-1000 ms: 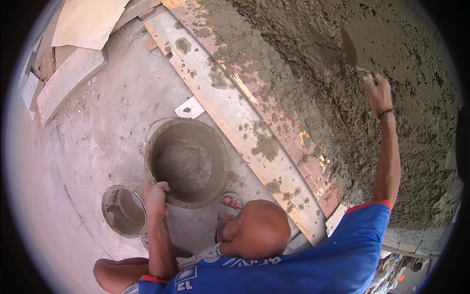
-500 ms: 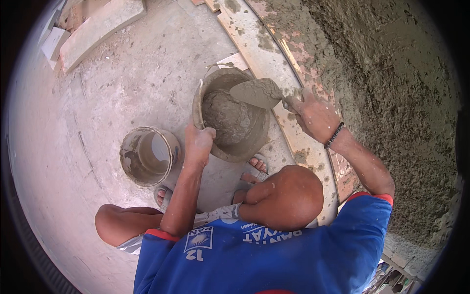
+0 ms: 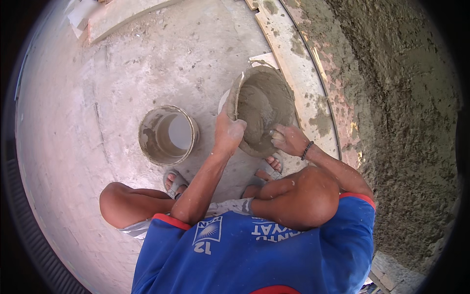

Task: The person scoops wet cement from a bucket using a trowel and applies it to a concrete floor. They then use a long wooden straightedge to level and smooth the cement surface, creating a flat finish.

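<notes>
A grey, mortar-caked bucket (image 3: 281,80) is tilted in front of me, wet mortar (image 3: 258,105) smeared over its inside. My left hand (image 3: 229,131) is closed around its left rim. At the near right rim, my right hand (image 3: 292,140) is closed on the handle of a trowel (image 3: 274,133). The trowel's blade is down inside the bucket and cannot be made out against the mortar. A second bucket (image 3: 147,139), left of my left hand, stands upright with pale liquid at its bottom; neither hand touches it.
A mortar-spattered board (image 3: 289,49) runs along the right, beside a broad surface coated in rough wet mortar (image 3: 391,122). Pale slabs (image 3: 117,19) lie at the far left on the concrete floor (image 3: 132,63). My sandalled feet (image 3: 175,182) are close to both buckets.
My right hand has come left and nearer, from over the board to the bucket. The trowel's loaded blade, seen above the rim before, is now inside. The bucket is tipped more.
</notes>
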The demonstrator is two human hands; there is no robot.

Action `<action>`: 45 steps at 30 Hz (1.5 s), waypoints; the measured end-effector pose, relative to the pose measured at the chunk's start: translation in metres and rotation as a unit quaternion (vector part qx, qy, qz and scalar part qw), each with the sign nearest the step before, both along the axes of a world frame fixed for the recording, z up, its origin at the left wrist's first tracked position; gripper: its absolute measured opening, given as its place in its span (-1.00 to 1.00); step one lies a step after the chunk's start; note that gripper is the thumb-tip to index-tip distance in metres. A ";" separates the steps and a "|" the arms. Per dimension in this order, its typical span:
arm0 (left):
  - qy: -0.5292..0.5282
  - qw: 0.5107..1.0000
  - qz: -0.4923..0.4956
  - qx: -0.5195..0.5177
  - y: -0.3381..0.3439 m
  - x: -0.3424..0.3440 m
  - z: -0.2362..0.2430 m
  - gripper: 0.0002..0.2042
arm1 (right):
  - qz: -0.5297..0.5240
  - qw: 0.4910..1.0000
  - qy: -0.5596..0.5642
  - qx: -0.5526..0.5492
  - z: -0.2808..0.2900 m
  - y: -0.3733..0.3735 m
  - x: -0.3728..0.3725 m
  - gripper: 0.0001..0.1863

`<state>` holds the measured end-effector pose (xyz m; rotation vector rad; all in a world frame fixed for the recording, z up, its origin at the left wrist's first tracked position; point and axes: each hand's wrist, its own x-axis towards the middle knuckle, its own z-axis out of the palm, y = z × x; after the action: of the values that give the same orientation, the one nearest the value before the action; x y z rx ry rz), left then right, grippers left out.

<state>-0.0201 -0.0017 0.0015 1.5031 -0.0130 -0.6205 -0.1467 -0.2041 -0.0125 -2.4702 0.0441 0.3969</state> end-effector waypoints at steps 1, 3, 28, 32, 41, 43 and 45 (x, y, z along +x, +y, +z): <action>0.002 1.000 0.001 0.001 0.003 0.002 -0.002 -0.37 | -0.015 1.000 -0.017 0.017 0.000 0.002 -0.001 -0.64; 0.006 1.000 -0.013 -0.013 -0.007 0.002 -0.001 -0.35 | -0.034 0.999 -0.012 -0.012 0.002 -0.008 -0.010 -0.63; 0.073 0.997 -0.008 0.035 -0.002 0.034 0.018 -0.34 | -0.208 0.947 -0.194 0.150 0.380 -0.189 0.025 -0.54; 0.088 0.991 -0.043 0.094 -0.001 0.015 -0.010 -0.40 | -0.446 0.782 -0.240 -0.364 0.419 -0.325 -0.074 -0.70; 0.090 0.981 -0.041 0.166 -0.017 0.018 0.066 -0.41 | -0.453 0.836 -0.207 -0.231 0.375 -0.226 -0.106 -0.70; 0.059 0.991 -0.049 0.114 -0.015 0.023 0.041 -0.40 | -0.411 0.900 -0.139 -0.037 0.315 -0.174 -0.065 -0.63; -0.002 1.000 -0.018 0.005 -0.012 0.013 0.005 -0.42 | -0.185 0.961 -0.060 -0.198 0.232 -0.148 -0.042 -0.53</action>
<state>-0.0067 -0.0133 0.0063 1.5169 -0.0403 -0.6480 -0.1890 -0.3523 0.2191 -2.7893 0.5763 0.0783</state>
